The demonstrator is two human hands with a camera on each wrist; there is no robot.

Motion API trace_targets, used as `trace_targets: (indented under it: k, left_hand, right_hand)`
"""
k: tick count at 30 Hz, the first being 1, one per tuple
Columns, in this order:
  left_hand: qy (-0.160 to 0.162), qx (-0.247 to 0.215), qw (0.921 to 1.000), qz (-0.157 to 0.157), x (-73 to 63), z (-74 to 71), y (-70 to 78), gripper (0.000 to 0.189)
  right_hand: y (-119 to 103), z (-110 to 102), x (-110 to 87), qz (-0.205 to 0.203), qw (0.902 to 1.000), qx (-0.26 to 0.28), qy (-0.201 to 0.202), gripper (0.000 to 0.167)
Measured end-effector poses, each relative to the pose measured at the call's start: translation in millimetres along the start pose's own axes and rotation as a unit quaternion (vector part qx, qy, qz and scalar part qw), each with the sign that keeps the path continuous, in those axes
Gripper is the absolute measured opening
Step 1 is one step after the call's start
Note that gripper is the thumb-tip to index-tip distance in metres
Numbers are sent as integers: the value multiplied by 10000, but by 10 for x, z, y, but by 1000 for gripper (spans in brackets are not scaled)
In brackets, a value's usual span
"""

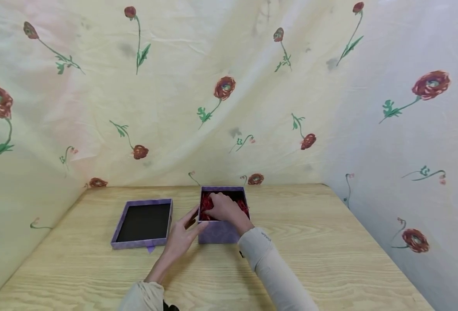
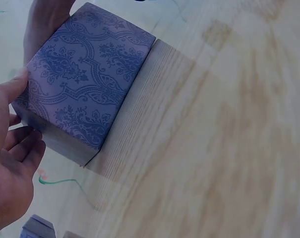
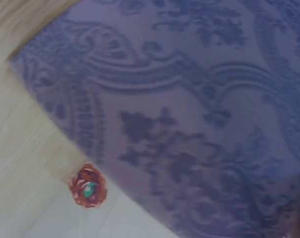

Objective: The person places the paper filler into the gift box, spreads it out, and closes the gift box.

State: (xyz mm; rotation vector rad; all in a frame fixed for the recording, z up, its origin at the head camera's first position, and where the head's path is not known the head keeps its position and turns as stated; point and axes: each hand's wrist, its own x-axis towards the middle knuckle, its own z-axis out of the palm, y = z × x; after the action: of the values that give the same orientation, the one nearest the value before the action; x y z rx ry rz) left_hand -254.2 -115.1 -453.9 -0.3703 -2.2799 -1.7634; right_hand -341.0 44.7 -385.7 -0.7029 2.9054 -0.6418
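A purple patterned box [image 1: 219, 233] stands uncovered on the table, with red shredded filler [image 1: 205, 215] against its dark inside. My left hand [image 1: 180, 239] holds the box's near left corner. In the left wrist view the thumb lies at the edge of the patterned face, and the bent fingers [image 2: 28, 148] touch the adjoining side. My right hand [image 1: 225, 208] reaches over the near wall into the box, among the red shreds. Its fingertips are hidden there, so whether they grip anything is unclear. The right wrist view is mostly filled by the box's patterned side [image 3: 189, 99].
Left of the box, a purple-rimmed lid [image 1: 143, 244] lies with its black inside up and a small purple ribbon tab [image 1: 151, 249] at its near edge. The wooden table [image 1: 310, 242] is bordered by flower-printed cloth [image 1: 174, 108] at the back and sides.
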Motion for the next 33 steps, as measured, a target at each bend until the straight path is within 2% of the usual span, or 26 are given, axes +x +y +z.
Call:
trace_targets:
  k: [5,10,17,24,29,33]
  left_hand:
    - [37,-103,9999,-15,11,12,7,65]
    - [56,-94,9999,-77,4,21,13,65]
    - [59,-110,9997,-194,3,9,23,66]
    - [10,-164,9997,-158,-4,-2,32,66]
    - [-35,-160,9998,-141,-9,-2,35,66]
    - [-36,-157,9997,-170,-17,-5,47,67]
  right_hand:
    - [27,1,9,89,9998,-88,-134,42]
    - [40,-36,-13,-22,9998,-85,-159,45]
    - [62,-236,-150,-401,9979,484,153,48]
    - [144,-467,-331,-772,9863,1317,626,44]
    - [256,-565,-453,-760,9735,1868,1080,39]
    - [322,-596,-524,-846,9631,2104,1452,35]
